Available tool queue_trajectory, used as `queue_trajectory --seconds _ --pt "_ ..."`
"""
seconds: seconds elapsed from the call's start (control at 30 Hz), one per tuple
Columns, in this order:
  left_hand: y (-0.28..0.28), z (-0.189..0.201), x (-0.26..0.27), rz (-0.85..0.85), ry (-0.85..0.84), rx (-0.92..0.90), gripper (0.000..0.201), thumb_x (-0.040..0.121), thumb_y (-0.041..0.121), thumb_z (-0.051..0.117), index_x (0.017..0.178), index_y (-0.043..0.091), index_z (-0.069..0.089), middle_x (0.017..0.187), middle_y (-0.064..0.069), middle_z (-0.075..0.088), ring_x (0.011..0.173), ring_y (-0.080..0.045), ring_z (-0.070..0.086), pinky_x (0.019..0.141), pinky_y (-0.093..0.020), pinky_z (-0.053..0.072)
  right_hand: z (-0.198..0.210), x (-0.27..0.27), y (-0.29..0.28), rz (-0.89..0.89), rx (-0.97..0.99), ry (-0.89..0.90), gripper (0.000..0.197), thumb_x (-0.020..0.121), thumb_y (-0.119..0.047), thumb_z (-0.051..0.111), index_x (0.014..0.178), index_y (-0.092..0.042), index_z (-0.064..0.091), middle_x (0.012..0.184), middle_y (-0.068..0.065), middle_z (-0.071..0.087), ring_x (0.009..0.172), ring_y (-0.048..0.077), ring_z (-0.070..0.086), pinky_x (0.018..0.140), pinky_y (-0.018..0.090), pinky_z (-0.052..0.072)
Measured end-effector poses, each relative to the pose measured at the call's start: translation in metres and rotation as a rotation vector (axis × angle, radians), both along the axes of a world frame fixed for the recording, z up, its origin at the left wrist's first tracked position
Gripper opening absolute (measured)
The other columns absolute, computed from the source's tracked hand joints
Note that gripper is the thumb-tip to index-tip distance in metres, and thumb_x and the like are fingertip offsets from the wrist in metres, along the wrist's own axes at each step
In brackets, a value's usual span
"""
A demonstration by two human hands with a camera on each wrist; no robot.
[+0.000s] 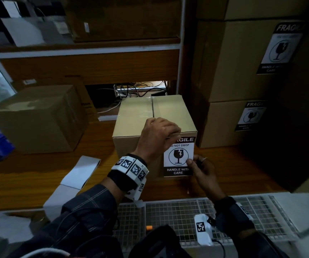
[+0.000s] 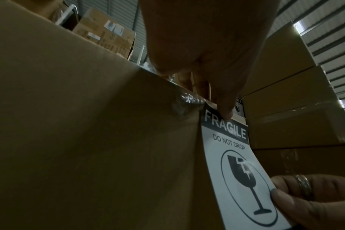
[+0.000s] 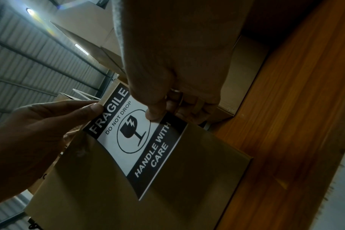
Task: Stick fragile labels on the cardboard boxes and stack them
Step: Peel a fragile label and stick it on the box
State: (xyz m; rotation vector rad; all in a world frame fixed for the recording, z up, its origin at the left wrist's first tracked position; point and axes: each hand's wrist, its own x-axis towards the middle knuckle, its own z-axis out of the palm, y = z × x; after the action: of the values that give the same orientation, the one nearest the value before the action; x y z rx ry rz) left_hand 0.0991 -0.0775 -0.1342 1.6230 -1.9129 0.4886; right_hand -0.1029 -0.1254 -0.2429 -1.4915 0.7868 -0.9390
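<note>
A taped cardboard box (image 1: pixel 137 116) stands on the wooden table (image 1: pixel 38 183) in the middle of the head view. A black-and-white fragile label (image 1: pixel 178 157) lies against the right part of its front face. My left hand (image 1: pixel 168 135) reaches over the box's top front edge and pinches the label's top band with the thumb. My right hand (image 1: pixel 192 162) pinches the label's right edge at mid height. The left wrist view shows the left thumb (image 2: pixel 225 112) on the word FRAGILE of the label (image 2: pixel 236 163). The right wrist view shows the right thumb (image 3: pixel 156 113) on the label (image 3: pixel 140 140).
Two stacked boxes carrying fragile labels (image 1: pixel 243 62) (image 1: pixel 222 123) stand close at the right. A plain box (image 1: pixel 38 118) sits at the left. White paper sheets (image 1: pixel 81 172) lie on the table at the front left. A wire mesh tray (image 1: pixel 178 211) lines the near edge.
</note>
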Motion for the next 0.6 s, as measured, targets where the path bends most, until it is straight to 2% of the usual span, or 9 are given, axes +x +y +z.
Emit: queue_trajectory --seconds 0.27,0.4,0.5,0.6 --pt "0.000 -0.003 -0.001 -0.008 -0.012 -0.045 0.024 0.091 0.035 0.072 0.110 0.020 0.074 0.110 0.004 0.075 0.105 -0.017 0.064 0.096 -0.040 0.039 0.001 0.001 -0.002 0.008 0.042 -0.050 0.020 0.102 -0.018 0.059 0.116 -0.006 0.067 0.111 0.004 0.076 0.104 0.017 0.073 0.080 0.028 0.061" --pt "-0.001 -0.003 -0.002 -0.002 -0.012 -0.061 0.023 0.090 0.034 0.073 0.108 0.020 0.074 0.108 0.005 0.075 0.103 -0.016 0.065 0.096 -0.039 0.038 0.003 0.003 0.001 0.002 0.143 -0.118 0.021 0.099 -0.013 0.063 0.118 -0.004 0.067 0.110 0.004 0.077 0.102 0.018 0.074 0.077 0.025 0.060" --pt "0.000 -0.003 -0.002 -0.001 -0.008 -0.053 0.022 0.090 0.034 0.072 0.107 0.020 0.074 0.107 0.005 0.075 0.103 -0.016 0.065 0.097 -0.041 0.039 -0.001 0.008 0.002 -0.037 0.252 -0.154 0.024 0.095 -0.011 0.067 0.118 -0.005 0.068 0.110 0.006 0.078 0.102 0.022 0.075 0.076 0.027 0.061" --pt "0.000 -0.003 -0.001 0.006 -0.010 -0.041 0.023 0.091 0.035 0.071 0.108 0.021 0.074 0.108 0.006 0.075 0.104 -0.016 0.065 0.098 -0.043 0.040 -0.009 0.010 0.003 -0.055 0.334 -0.156 0.029 0.090 -0.013 0.073 0.118 -0.008 0.069 0.110 0.005 0.078 0.103 0.024 0.075 0.080 0.035 0.062"
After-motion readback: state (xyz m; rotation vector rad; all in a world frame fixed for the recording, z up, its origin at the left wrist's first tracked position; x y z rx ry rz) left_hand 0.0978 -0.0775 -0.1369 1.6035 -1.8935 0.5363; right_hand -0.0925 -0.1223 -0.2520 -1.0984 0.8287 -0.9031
